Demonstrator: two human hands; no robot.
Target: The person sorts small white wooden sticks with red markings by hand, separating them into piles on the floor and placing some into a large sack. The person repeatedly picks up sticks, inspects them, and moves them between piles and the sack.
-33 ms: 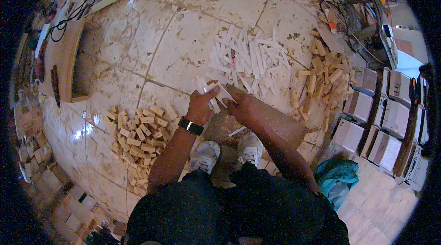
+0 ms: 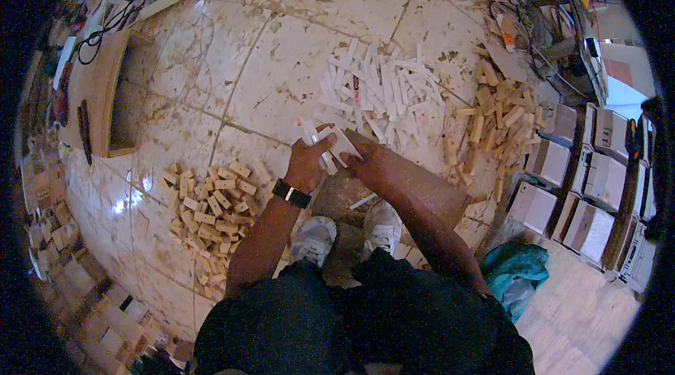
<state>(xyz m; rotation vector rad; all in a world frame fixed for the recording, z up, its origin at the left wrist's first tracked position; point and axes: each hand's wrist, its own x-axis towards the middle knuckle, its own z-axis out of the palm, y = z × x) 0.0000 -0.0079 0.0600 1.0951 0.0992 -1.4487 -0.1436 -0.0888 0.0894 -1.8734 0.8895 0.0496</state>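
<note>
My left hand (image 2: 305,167), with a dark watch on its wrist, is closed around a few narrow white strips (image 2: 328,162). A flat white piece (image 2: 345,145) lies across them between my two hands. My right hand (image 2: 370,167) pinches the near end of that piece with its fingertips. Both hands are in front of my shoes, over the near edge of a brown board. Beyond them a loose heap of white strips (image 2: 397,90) is spread on the floor. Fingers hide how many strips the left hand holds.
Small wooden blocks (image 2: 211,208) are heaped at the left, and longer wooden blocks (image 2: 496,115) at the right. A brown board (image 2: 425,185) lies by my feet. An open wooden box (image 2: 105,90) stands far left; boxes (image 2: 594,171) and a teal bag (image 2: 517,269) are at the right.
</note>
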